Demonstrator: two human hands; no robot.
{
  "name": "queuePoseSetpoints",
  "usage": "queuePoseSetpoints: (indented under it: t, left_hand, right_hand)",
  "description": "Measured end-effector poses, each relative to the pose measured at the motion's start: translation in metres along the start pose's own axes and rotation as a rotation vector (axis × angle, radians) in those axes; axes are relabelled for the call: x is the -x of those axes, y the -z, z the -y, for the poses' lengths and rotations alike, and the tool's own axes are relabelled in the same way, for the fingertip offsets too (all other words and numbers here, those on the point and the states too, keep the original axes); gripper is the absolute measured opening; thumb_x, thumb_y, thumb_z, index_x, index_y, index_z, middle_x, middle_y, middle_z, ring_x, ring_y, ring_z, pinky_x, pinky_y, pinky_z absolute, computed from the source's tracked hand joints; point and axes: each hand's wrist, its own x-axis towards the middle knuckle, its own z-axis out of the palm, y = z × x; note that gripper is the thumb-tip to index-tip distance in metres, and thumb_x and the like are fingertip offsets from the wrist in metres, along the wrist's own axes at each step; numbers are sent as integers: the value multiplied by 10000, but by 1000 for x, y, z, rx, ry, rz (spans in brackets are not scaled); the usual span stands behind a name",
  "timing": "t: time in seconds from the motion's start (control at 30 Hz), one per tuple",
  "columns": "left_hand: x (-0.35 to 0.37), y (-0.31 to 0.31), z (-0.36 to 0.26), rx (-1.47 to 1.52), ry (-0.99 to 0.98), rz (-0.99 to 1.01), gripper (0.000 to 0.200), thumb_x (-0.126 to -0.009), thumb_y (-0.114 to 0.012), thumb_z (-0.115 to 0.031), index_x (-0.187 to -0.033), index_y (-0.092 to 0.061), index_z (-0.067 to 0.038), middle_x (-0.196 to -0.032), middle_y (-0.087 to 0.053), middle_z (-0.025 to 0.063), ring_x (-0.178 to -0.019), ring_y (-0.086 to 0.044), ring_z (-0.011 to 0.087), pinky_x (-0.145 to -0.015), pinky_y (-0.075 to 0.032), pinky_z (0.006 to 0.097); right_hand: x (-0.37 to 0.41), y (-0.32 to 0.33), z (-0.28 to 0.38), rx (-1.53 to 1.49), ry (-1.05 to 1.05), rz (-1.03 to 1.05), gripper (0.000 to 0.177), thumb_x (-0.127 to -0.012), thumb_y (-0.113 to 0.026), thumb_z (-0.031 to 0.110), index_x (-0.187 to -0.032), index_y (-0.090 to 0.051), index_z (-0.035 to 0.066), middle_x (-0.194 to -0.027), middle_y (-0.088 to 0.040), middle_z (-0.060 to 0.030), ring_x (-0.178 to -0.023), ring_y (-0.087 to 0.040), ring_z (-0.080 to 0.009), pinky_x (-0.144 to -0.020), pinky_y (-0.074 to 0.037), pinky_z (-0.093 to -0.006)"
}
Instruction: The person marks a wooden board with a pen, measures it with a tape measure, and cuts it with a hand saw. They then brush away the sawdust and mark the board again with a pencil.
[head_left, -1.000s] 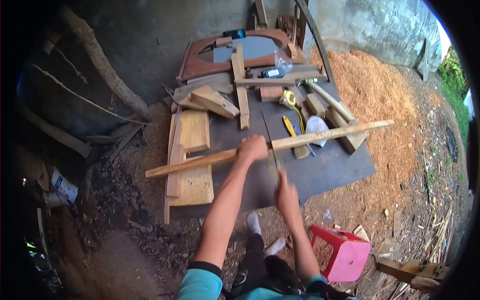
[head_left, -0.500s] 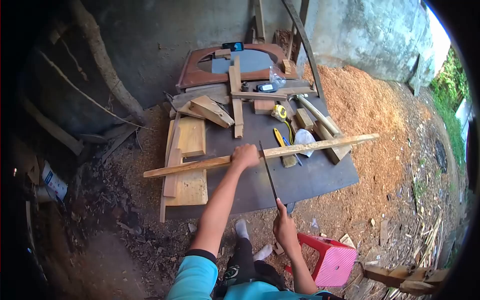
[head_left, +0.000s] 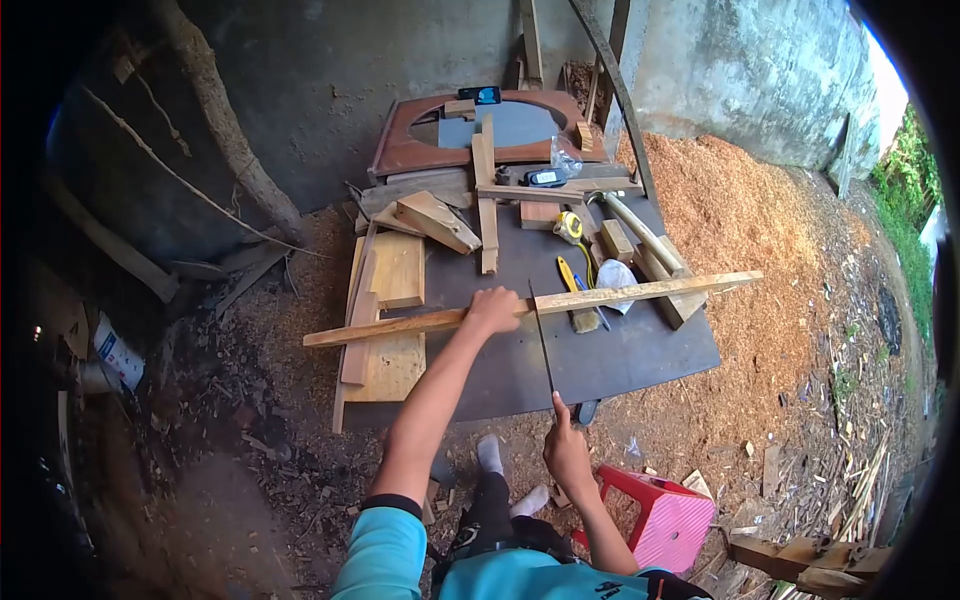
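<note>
A long, narrow wooden strip (head_left: 400,328) lies crosswise over the dark table. My left hand (head_left: 493,312) is closed over its middle and presses on it from above. Just right of those fingers, the thin blade of a handsaw (head_left: 545,350) crosses the strip, its tip on the far side. My right hand (head_left: 567,452) grips the saw at the near end, below the table's front edge; the fingers hide the handle. To the right of the blade are a yellow-handled brush (head_left: 570,285) and a yellow tape measure (head_left: 568,228).
Boards (head_left: 395,370) support the strip's left part, and a wood block (head_left: 680,308) lies under its right part. A hammer (head_left: 635,222), offcuts and a phone (head_left: 480,95) occupy the far side of the table (head_left: 620,360). A red stool (head_left: 668,520) stands near my right arm, with shavings (head_left: 720,220) beyond.
The camera view has shifted slightly, so the table appears a little farther right. The saw remains across the strip with its handle end slightly higher in view. Both hands keep their holds.
</note>
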Motion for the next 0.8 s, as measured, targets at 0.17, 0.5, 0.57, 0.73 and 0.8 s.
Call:
queuePoseSetpoints:
  t: [0.17, 0.5, 0.57, 0.73, 0.8]
  left_hand:
    - [-6, -4, -3, 67, 79, -36, 373, -622, -652, -232, -952, -656, -57, -967, -642, 198, -975, -607, 325, -832, -481, 442]
    - [-12, -32, 10, 94, -13, -192, 453, -564, -674, -237, -984, -626, -74, -1098, -567, 167, -1080, -523, 322, -950, -357, 501]
    - [30, 5, -1, 96, 8, -439, 368, -669, -652, -138, -1027, -598, -71, -1108, -542, 164, -1083, -507, 304, -899, -354, 480]
    - [275, 206, -34, 354, -316, -1888, 298, -761, -641, -106, -1030, -550, -17, -993, -548, 112, -919, -538, 241, -820, -415, 369]
    - [336, 232, -38, 247, -454, -2042, 288, -760, -640, -110, -1021, -553, -25, -977, -548, 107, -911, -535, 239, -814, -411, 368]
  right_hand:
    - [1, 5, -4, 13, 2, 0, 681, -796, -479, 15, -1404, -185, 109, -588, -547, -228, -547, -547, -418, -523, -420, -520]
    - [-2, -6, -1, -152, -87, 100, 604, -850, -443, 5, -1392, -188, 86, -720, -554, -304, -655, -556, -466, -573, -417, -496]
    - [-2, -19, -14, -121, 17, 85, 593, -860, -441, 18, -1389, -177, 66, -725, -554, -315, -664, -554, -474, -582, -411, -509]
    - [-8, -18, -19, -43, 55, 108, 617, -813, -429, -30, -1363, -151, -39, -665, -543, -294, -613, -549, -447, -588, -431, -510]
    - [-10, -18, -21, -50, 14, 143, 623, -813, -430, -31, -1367, -148, -45, -926, -543, -349, -793, -560, -463, -712, -446, -492]
